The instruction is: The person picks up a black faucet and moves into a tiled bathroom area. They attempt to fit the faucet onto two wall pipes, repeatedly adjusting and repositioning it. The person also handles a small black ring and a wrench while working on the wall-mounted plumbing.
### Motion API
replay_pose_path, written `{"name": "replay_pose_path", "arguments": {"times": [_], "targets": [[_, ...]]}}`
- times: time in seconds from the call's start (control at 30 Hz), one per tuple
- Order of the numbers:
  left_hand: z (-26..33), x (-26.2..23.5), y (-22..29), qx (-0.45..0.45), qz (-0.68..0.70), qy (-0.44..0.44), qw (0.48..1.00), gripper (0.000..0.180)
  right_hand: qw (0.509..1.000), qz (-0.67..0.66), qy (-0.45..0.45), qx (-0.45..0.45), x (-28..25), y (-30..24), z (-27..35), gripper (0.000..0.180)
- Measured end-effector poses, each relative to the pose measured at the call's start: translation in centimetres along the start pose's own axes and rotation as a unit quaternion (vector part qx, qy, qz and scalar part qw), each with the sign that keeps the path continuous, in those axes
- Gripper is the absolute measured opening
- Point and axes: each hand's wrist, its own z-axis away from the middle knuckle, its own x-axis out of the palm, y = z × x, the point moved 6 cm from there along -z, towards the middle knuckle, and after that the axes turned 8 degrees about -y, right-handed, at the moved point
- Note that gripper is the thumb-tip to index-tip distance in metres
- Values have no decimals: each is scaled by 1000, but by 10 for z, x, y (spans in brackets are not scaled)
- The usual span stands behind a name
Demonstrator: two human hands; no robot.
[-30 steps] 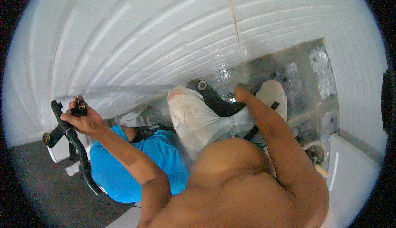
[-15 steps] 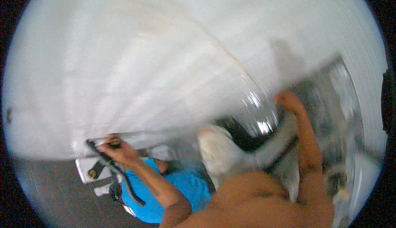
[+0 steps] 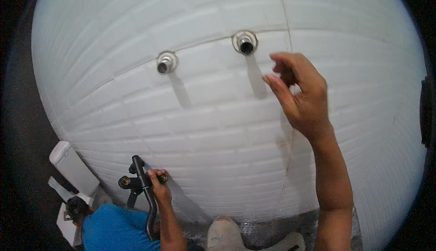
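Both of this person's forearms are bare, the left forearm [image 3: 172, 223] and the right forearm [image 3: 334, 178] alike, slim and tapering toward the wrist. The left grip [image 3: 159, 181] and the right grip [image 3: 305, 90] are ungloved hands. Down below I can see pale, off-white work trousers, loose and rounded over the knees. The left trouser knee [image 3: 225, 233] looks grubby, with a greyish squiggle across the front and a small worn patch near its top; whether that's a stain or a tear, I can't tell from here. The right trouser leg [image 3: 289, 243] is the same pale cloth, looking a little duller, with a short dark strip [image 3: 294, 248] showing on it.
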Motion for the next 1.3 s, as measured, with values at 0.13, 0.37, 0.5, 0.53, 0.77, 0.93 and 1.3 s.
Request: {"name": "replay_pose_path", "arguments": {"times": [0.13, 0.37, 0.5, 0.53, 0.77, 0.93, 1.3], "targets": [[2, 7, -4, 7, 20, -11, 1000, 27, 996, 59, -48, -51, 10, -3, -40, 31], [5, 6, -6, 2, -12, 32, 999, 24, 987, 129, -64, -63, 18, -3, -48, 30], [4, 7, -6, -3, 14, 21, 1000, 30, 989, 121, -41, -67, 21, -1, -46, 27], [4, 8, -7, -9, 24, 14, 1000, 33, 988, 138, -33, -68, 22, -2, -45, 26], [3, 7, -4, -11, 32, 6, 999, 28, 983, 158, -12, -93, 26, -7, -45, 29], [-2, 3, -4, -17, 31, -7, 999, 29, 985, 151, -33, -81, -1, 1, -25, 47], [-2, 4, 0, 4, 13, -26, 1000, 27, 970, 113, -67, 206, -45, 59, 155, 21]]}}
